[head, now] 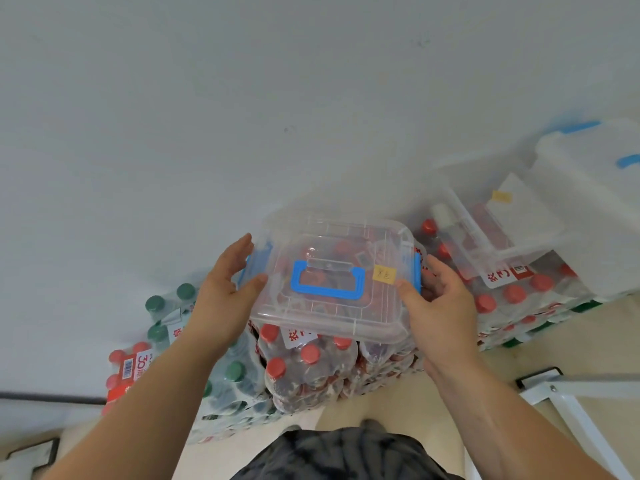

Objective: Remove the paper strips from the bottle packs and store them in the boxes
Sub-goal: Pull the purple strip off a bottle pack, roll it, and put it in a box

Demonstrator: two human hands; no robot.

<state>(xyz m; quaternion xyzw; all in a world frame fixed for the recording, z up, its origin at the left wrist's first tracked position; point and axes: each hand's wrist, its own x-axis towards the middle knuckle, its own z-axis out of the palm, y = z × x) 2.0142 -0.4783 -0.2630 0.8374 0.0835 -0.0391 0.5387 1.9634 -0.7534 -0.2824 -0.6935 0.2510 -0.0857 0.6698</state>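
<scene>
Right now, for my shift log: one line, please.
clear plastic blue-handled box: lidded, over red-capped bottle pack | left hand: touches its left side | right hand: grips its right side

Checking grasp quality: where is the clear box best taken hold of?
Grip the box at its two short ends, by the blue latches, coming in from left and right. It is wide with the lid on, and its handle lies folded flat.

The square clear plastic box (pixel 332 282) looks glossy and smooth, its blue plastic handle (pixel 327 282) matt. The red-capped bottle packs (pixel 304 368) wear shiny, crinkled film. The pale wall (pixel 207 116) is matt; the yellow paper label (pixel 384 274) dull.
</scene>
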